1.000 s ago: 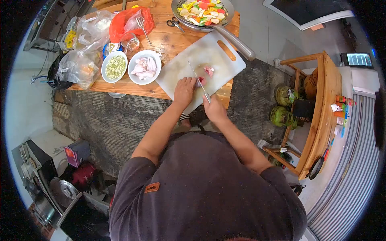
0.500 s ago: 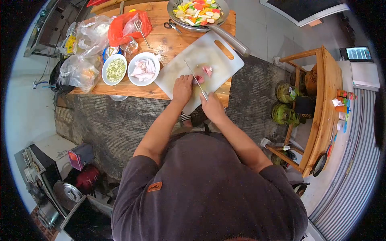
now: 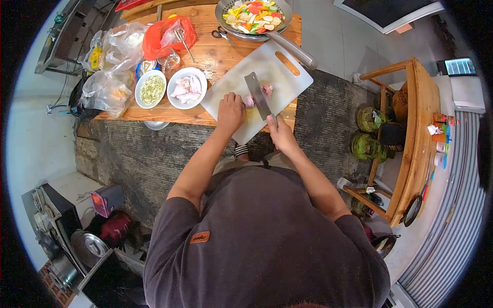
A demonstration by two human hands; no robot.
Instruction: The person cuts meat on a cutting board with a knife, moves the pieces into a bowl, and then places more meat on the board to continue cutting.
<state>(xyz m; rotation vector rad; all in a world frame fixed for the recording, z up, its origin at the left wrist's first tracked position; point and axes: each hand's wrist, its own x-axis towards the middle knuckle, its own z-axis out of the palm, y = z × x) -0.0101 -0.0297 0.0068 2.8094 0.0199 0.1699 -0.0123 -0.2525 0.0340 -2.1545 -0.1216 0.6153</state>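
On the white cutting board (image 3: 226,81), my right hand (image 3: 282,136) is closed around the handle of a cleaver (image 3: 258,96). Its broad blade lies tilted over the board, between two pieces of raw meat. My left hand (image 3: 231,110) has its fingers curled, with the tips against the nearer piece of meat (image 3: 249,100), partly hidden by fingers and blade. The other piece of meat (image 3: 267,91) rests just right of the blade. To the left stand a white bowl of raw meat pieces (image 3: 187,89) and a white bowl of shredded pale-green food (image 3: 152,90).
A long-handled perforated pan (image 3: 287,23) with cut vegetables stands at the back of the wooden table (image 3: 205,46). Scissors (image 3: 222,35), a whisk (image 3: 184,43), a red plastic bag (image 3: 154,42) and clear bags (image 3: 108,92) lie leftward. A wooden shelf (image 3: 418,113) stands right, with green gas cylinders (image 3: 365,146).
The cleaver has turned so that its broad side shows, and its blade has shifted right. My right hand has moved slightly right; my left stays beside the nearer meat piece.
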